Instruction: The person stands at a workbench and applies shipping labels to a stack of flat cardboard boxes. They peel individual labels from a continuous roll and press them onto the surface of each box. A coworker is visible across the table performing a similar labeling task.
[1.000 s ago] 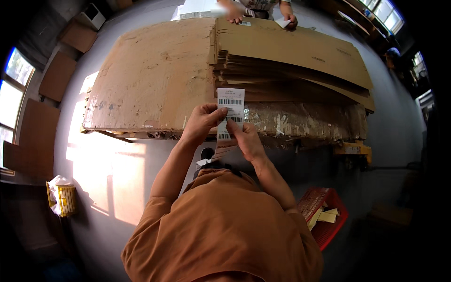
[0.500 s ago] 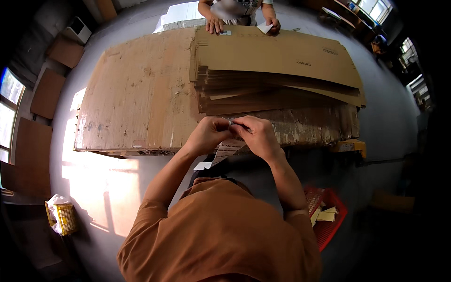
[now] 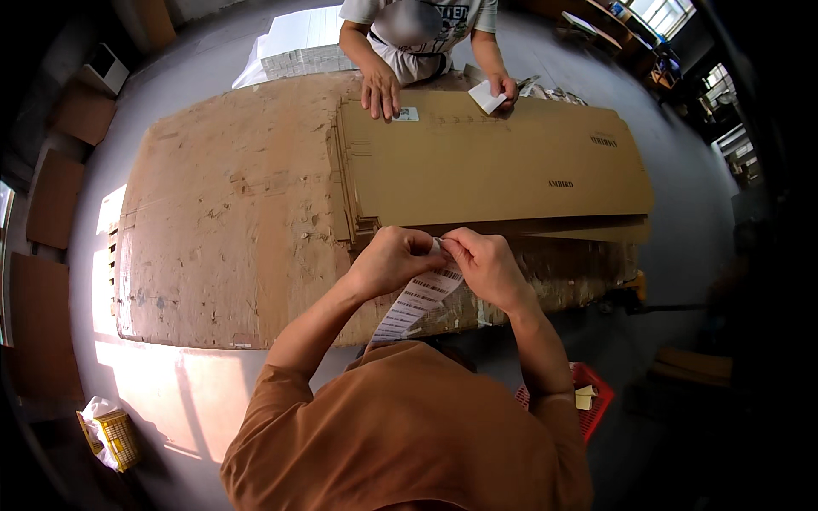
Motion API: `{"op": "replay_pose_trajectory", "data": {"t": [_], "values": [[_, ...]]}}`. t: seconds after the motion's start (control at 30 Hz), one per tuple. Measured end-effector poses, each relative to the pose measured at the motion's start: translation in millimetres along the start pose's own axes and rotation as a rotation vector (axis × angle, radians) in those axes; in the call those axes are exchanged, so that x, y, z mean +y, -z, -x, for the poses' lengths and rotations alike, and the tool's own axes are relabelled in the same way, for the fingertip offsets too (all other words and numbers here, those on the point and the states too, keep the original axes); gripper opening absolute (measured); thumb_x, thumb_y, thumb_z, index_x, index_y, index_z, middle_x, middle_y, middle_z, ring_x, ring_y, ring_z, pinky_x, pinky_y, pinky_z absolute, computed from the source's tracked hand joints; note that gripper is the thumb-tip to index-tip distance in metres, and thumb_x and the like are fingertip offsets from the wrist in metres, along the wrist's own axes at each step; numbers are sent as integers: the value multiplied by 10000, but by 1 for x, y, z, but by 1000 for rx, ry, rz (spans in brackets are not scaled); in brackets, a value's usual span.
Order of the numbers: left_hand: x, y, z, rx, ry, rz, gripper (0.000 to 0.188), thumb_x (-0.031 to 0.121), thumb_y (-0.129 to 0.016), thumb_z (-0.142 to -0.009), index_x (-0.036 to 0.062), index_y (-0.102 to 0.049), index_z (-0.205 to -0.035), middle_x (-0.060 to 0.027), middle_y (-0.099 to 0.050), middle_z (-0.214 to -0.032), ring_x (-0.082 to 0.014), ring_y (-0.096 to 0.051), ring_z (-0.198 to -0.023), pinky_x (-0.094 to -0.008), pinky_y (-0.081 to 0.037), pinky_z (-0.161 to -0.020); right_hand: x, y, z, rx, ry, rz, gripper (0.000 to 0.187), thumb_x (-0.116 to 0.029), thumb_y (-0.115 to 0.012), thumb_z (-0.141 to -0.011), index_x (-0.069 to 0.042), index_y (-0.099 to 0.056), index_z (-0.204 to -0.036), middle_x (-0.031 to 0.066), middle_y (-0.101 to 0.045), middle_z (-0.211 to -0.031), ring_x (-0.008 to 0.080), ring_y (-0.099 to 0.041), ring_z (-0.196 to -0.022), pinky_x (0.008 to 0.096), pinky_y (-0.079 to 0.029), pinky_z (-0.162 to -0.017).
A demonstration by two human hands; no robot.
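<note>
A strip of white printed barcode labels (image 3: 415,304) hangs from my two hands and trails down toward my chest. My left hand (image 3: 394,261) pinches its upper end with thumb and fingers. Close beside it, my right hand (image 3: 487,266) grips the same end, fingertips nearly meeting the left ones. Just beyond my hands lies a stack of flat brown cardboard sheets (image 3: 486,162) with dark print on the top one. Across the stack, a co-worker's left hand (image 3: 503,88) holds a white piece of paper (image 3: 486,98); the other hand (image 3: 380,90) rests by a small white label (image 3: 406,114) on the cardboard.
The stack lies on a large worn cardboard-covered platform (image 3: 221,204). Behind it stands a white bundle (image 3: 307,38). A red basket (image 3: 594,400) with yellowish pieces sits on the floor to my right, a yellow basket (image 3: 118,439) to my left. Brown boards (image 3: 53,200) lean at the left wall.
The view has tilted upward, showing more of the co-worker and the top sheet. My hands stay pinched together, and more of the label strip now shows below them.
</note>
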State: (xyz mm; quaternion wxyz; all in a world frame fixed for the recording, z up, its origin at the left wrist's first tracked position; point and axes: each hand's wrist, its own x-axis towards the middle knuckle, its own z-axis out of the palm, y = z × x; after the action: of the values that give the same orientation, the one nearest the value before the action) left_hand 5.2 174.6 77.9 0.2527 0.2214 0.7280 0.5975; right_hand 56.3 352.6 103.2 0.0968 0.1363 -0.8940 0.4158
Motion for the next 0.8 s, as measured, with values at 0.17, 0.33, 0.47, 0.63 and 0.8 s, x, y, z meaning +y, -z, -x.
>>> {"op": "replay_pose_trajectory", "data": {"t": [0.17, 0.33, 0.47, 0.63, 0.8], "values": [[-20, 32, -18, 37, 54, 289, 93, 61, -614, -850, -33, -617, -856, -25, -603, -734, -60, -522, -659, -238, -442, -578, 17, -10, -46, -8, -161, -141, 111, -86, -578, -904, 23, -594, -888, 136, -593, -646, 201, -561, -539, 294, -434, -516], [-54, 51, -9, 194, 188, 936, 147, -4, -541, -866, -16, -581, -1007, -12, -616, -868, -85, -571, -725, -220, -477, -656, 51, -17, -79, 198, -166, -242, 93, -73, -602, -889, 12, -591, -855, 82, -583, -680, 144, -535, -587, 255, -422, -530], [-37, 80, 4, 98, 225, 913, 361, 272, -411, -975, -40, -594, -967, 51, -284, -478, -45, -202, -381, -236, -177, -362, 47, -23, -98, 438, 317, 190, 109, 4, -683, -782, -36, -608, -850, 67, -541, -721, 231, -520, -583, 323, -422, -514], [2, 62, -15, 260, 328, 652, 476, 408, -404, -996, -18, -589, -892, 37, -376, -510, -45, -264, -405, -216, -201, -373, 32, -48, -103, 352, 656, 335, 178, -47, -724, -704, -57, -645, -864, 8, -506, -708, 176, -524, -600, 299, -400, -526], [-13, 46, -29, 373, 308, 628, 354, 298, -474, -975, 29, -559, -761, 28, -481, -591, -34, -352, -467, -206, -256, -409, 54, -49, -91, 197, 689, 377, 284, -220, -754, -710, -50, -690, -928, 4, -523, -726, 173, -547, -652, 280, -435, -565]]}}
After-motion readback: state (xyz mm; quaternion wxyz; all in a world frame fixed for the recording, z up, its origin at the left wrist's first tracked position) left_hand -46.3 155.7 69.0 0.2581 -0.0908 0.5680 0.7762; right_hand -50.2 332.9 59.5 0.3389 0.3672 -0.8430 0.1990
